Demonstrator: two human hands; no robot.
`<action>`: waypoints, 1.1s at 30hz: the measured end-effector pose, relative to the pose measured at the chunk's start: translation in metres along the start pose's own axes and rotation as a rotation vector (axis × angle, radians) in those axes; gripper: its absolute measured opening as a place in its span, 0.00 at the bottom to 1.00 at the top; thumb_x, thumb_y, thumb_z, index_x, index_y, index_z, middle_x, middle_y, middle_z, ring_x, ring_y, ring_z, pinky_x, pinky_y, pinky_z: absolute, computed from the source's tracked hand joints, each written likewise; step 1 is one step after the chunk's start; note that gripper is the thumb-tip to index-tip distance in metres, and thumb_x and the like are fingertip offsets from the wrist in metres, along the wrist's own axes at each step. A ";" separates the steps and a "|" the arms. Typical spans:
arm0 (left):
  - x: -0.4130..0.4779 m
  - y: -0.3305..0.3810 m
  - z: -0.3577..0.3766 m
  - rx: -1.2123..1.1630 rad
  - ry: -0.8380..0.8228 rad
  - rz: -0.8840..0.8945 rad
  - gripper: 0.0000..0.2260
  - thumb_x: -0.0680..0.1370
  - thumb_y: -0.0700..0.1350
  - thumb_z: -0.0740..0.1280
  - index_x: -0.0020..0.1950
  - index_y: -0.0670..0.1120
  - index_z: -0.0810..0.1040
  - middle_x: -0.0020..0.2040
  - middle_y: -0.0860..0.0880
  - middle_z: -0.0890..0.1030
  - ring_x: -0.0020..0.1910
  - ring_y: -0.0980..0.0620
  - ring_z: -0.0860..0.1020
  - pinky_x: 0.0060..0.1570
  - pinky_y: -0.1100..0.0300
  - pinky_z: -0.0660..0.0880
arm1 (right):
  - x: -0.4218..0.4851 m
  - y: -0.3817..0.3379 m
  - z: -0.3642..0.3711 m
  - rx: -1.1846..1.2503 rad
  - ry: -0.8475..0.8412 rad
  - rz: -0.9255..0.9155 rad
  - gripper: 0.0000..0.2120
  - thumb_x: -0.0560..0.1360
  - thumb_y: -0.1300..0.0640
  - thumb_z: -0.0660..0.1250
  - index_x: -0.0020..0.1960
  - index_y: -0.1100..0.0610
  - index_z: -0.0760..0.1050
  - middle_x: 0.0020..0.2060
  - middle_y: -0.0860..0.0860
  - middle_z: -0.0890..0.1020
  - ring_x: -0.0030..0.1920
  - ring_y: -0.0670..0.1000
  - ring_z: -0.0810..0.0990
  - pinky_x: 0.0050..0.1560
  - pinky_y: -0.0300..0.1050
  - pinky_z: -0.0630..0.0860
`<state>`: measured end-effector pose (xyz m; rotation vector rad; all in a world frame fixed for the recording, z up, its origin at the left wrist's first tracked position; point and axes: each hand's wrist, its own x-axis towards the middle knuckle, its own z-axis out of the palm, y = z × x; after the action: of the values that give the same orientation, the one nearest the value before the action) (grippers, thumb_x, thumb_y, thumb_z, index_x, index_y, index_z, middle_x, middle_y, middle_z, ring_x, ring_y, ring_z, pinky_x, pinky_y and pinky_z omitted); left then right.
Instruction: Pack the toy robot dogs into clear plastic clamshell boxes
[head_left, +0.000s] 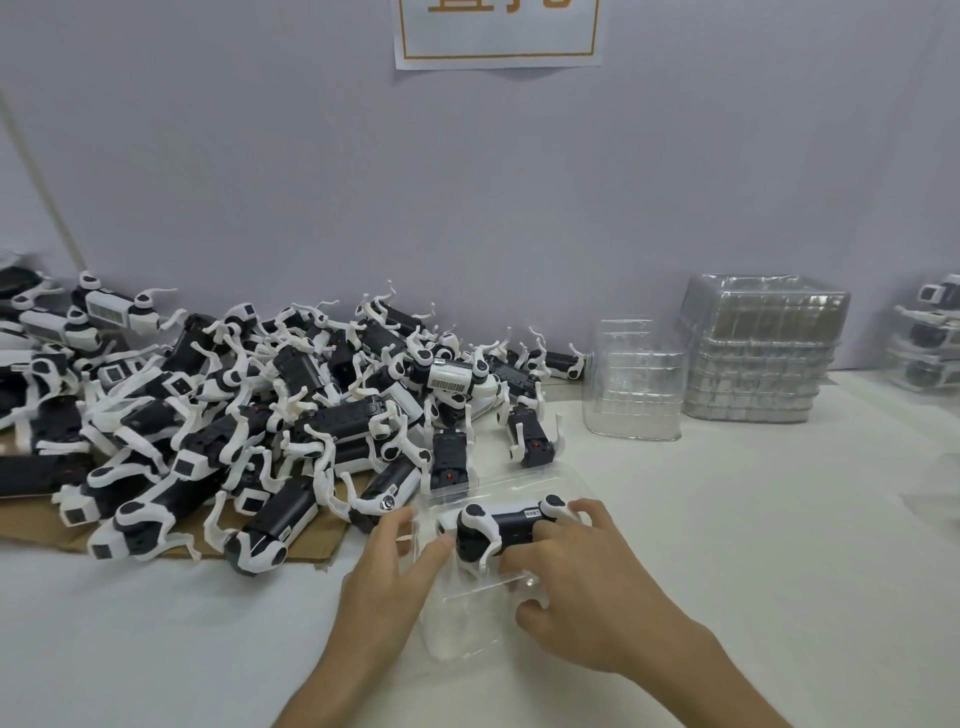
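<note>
A black and white toy robot dog (497, 530) lies on its side inside an open clear clamshell box (467, 618) on the white table in front of me. My right hand (582, 577) rests on the dog, its fingers pressing the body and legs down into the tray. My left hand (387, 566) holds the left edge of the box, fingers curled around the plastic. A large heap of loose robot dogs (249, 410) covers the table's left half, partly on a sheet of cardboard.
Two stacks of empty clear clamshell boxes stand at the back right, a lower one (636, 379) and a taller one (761, 348). Packed boxes (930, 338) pile up at the far right edge. A lavender wall with a paper sign (498, 31) closes the back.
</note>
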<state>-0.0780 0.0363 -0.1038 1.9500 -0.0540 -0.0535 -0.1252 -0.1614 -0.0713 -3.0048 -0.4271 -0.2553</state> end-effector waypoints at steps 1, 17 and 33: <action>0.000 0.000 0.000 0.002 -0.001 0.004 0.29 0.66 0.67 0.64 0.65 0.59 0.72 0.63 0.60 0.76 0.63 0.58 0.75 0.65 0.52 0.69 | 0.000 0.000 0.000 0.003 0.003 0.000 0.17 0.71 0.48 0.59 0.58 0.41 0.76 0.44 0.40 0.72 0.65 0.47 0.69 0.73 0.44 0.42; 0.004 0.000 -0.004 0.025 -0.026 0.021 0.30 0.69 0.69 0.65 0.70 0.60 0.71 0.64 0.59 0.77 0.64 0.59 0.75 0.68 0.52 0.69 | -0.008 0.007 -0.008 0.410 0.178 0.023 0.28 0.75 0.34 0.57 0.75 0.30 0.59 0.74 0.32 0.56 0.75 0.36 0.56 0.75 0.35 0.53; 0.004 -0.007 0.000 0.030 -0.177 0.122 0.27 0.77 0.68 0.53 0.75 0.63 0.68 0.72 0.66 0.70 0.75 0.65 0.63 0.77 0.57 0.57 | -0.002 -0.018 -0.007 0.132 -0.095 0.103 0.42 0.72 0.23 0.40 0.80 0.43 0.50 0.81 0.44 0.39 0.81 0.50 0.37 0.79 0.54 0.35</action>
<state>-0.0742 0.0384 -0.1105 1.9636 -0.2918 -0.1455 -0.1332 -0.1458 -0.0635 -2.9055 -0.2840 -0.0732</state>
